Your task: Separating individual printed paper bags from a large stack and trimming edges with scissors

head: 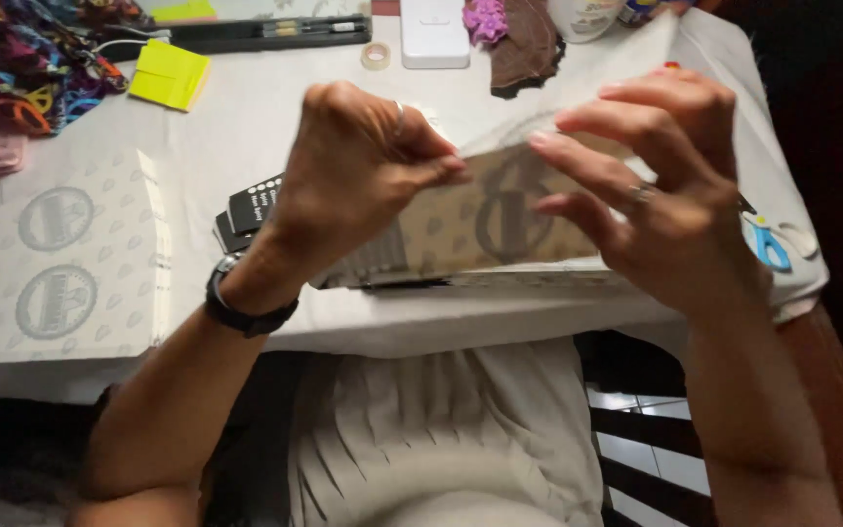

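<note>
Your lap, covered by a pale pleated garment, fills the bottom of the view, with both forearms rising from it toward a table draped in white paper.

At the far left, a sheet of white wrapping paper printed with grey round emblems lies flat. Behind it sit a heap of multicoloured fabric, a yellow pad of sticky notes and a long dark tray of pens.

Your left hand, with a dark watch on its wrist and a ring on one finger, is clenched in a pinch on the upper edge of a thin, translucent sheet of emblem-printed paper. That sheet is held up off the table between your two hands, tilted toward you. Just under the left hand, small black cards lie on the table.

Further back in the middle are a roll of clear tape, a white rectangular box and a brown cloth with a purple trim.

Your right hand, also ringed, touches the same sheet with its fingertips spread along the front; whether the thumb behind grips it cannot be seen. Blue-handled scissors lie just beyond it near the table's right edge.

Thin paper like this could tear or crease if the two hands pull apart or twist unevenly, and the loosely supported right side could slip and droop. The scissors sit close to the edge, so a brush of your right wrist might knock them off.
</note>
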